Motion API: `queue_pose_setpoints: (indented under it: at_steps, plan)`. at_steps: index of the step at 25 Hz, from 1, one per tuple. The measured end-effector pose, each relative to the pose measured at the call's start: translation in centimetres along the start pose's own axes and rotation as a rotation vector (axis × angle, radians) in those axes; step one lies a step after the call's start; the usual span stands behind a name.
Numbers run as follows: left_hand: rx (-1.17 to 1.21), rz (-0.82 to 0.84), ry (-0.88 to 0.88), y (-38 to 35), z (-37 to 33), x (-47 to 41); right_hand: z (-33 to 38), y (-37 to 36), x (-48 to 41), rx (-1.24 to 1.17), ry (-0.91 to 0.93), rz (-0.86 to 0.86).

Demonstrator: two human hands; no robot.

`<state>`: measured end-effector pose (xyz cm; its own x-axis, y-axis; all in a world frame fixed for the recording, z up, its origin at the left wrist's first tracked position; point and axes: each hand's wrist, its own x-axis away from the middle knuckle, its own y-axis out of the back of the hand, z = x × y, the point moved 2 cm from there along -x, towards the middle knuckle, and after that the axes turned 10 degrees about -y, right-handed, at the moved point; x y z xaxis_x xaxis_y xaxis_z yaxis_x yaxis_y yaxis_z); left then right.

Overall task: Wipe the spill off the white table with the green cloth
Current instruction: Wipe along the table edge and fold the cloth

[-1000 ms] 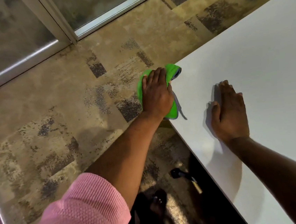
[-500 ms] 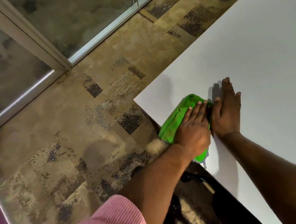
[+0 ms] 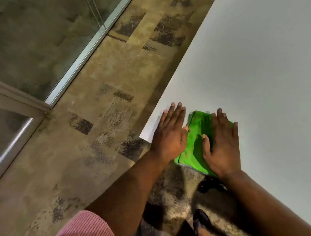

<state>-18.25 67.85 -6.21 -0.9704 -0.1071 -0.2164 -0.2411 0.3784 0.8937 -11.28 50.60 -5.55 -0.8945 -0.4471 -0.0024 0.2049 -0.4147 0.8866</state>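
The green cloth (image 3: 195, 148) lies folded on the white table (image 3: 260, 64), close to its near corner, with one end reaching the table edge. My right hand (image 3: 221, 145) presses flat on the cloth's right half, fingers stretched forward and thumb on the fabric. Just left of the cloth, my left hand (image 3: 170, 135) rests flat on the bare corner of the table, its thumb touching the cloth's edge and nothing in it. I cannot make out any spill on the white surface.
The table edge runs diagonally from the corner up to the top right. Left of it is mottled tan carpet (image 3: 103, 142), bordered by a glass wall with a metal frame (image 3: 79, 60). A dark shoe (image 3: 201, 226) and a dark table base show below the edge.
The cloth has passed from under my left hand to under my right hand and lies further onto the table. My left hand has shifted left onto the bare corner.
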Motion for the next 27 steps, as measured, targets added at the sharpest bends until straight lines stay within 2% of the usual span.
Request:
queue_pose_setpoints:
  at_steps: [2, 4, 6, 9, 14, 20, 23, 27]
  plan:
    - [-0.106, 0.116, -0.002, 0.6, 3.5, -0.6, 1.6, -1.9, 1.2, 0.125, -0.129, 0.044]
    - [-0.130, 0.248, -0.088, 0.7, 6.3, -2.0, 2.9, -3.4, 1.8, 0.201, -0.329, 0.072]
    - [-0.102, 0.354, -0.167, 0.6, 7.9, -3.0, 3.8, -4.5, 2.2, 0.258, -0.431, 0.105]
    - [-0.113, 0.446, -0.257, -0.4, 8.5, -3.0, 4.2, -5.0, 1.5, 0.311, -0.455, 0.115]
    - [-0.071, 0.391, -0.258, -0.7, 9.1, -3.0, 3.3, -4.9, -5.2, 0.295, -0.470, 0.044]
    - [-0.068, 0.357, -0.246, -0.2, 8.8, -3.0, 4.1, -6.0, -17.7, 0.264, -0.198, 0.096]
    - [-0.099, 0.304, -0.199, 0.0, 8.8, -2.9, 4.8, -6.4, -20.1, 0.322, 0.078, 0.164]
    - [-0.111, 0.259, -0.198, 0.2, 8.6, -2.6, 4.5, -6.6, -18.4, 0.347, 0.420, 0.278]
